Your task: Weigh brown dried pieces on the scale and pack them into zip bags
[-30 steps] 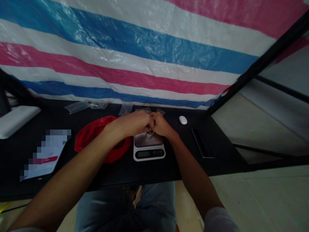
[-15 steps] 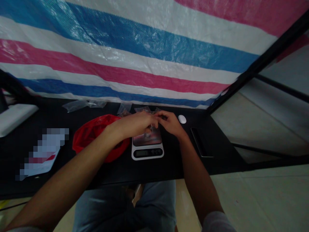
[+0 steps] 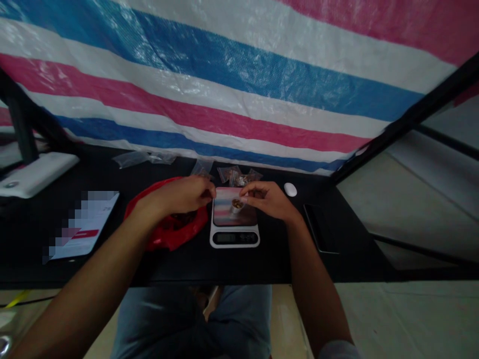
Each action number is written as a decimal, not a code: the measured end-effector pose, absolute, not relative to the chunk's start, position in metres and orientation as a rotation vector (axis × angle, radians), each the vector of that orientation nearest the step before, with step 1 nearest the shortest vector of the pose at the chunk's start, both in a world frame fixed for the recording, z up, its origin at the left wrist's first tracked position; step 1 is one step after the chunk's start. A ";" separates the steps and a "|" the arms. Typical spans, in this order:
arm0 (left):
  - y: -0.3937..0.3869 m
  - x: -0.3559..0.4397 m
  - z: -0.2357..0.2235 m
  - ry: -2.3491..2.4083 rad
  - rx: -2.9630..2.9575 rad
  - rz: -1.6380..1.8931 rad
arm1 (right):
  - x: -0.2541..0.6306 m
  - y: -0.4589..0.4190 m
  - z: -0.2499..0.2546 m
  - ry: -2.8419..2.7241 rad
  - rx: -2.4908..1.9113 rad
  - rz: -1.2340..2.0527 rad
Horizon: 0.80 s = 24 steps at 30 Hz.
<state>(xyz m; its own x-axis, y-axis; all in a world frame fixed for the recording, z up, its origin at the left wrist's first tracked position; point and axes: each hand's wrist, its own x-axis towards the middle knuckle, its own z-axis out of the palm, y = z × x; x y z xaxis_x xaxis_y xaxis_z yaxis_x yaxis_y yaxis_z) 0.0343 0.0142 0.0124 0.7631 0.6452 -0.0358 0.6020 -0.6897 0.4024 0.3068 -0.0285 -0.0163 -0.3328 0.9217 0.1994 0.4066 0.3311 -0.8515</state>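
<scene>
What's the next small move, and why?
I'd probably ease the right hand clear of the small cup: its fingertips are at the rim, perhaps touching, and the cup stands on the scale, so contact could skew a reading. The display is too dim to read here.

Striped sheet [image 3: 239, 89]: is hanging behind the black surface [image 3: 224, 267]
Dark frame [image 3: 406, 121]: is slanting at right
Pale floor [image 3: 411, 319]: is showing below
Light: is falling dimly

Scale [image 3: 224, 218] readout too dim to read. Bits [image 3: 237, 203] in cup [image 3: 235, 211] too small to ID. Red bag [image 3: 175, 237] part hid. by L forearm [image 3: 119, 254]. White box [image 3: 41, 172] cut off, L edge. Sheet [image 3: 84, 227] part pixelated.
</scene>
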 end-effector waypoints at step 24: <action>-0.009 0.036 -0.013 1.219 2.559 -0.076 | 0.304 -0.019 -0.031 -1.869 -1.227 0.812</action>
<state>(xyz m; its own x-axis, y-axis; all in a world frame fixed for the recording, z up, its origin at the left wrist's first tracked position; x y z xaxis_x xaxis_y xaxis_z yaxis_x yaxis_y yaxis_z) 0.0362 -0.0086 -0.0126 0.6377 0.7498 -0.1765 0.7659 -0.5925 0.2496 0.3043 -0.0189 -0.0307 -0.2642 0.9342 0.2397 0.4624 0.3408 -0.8186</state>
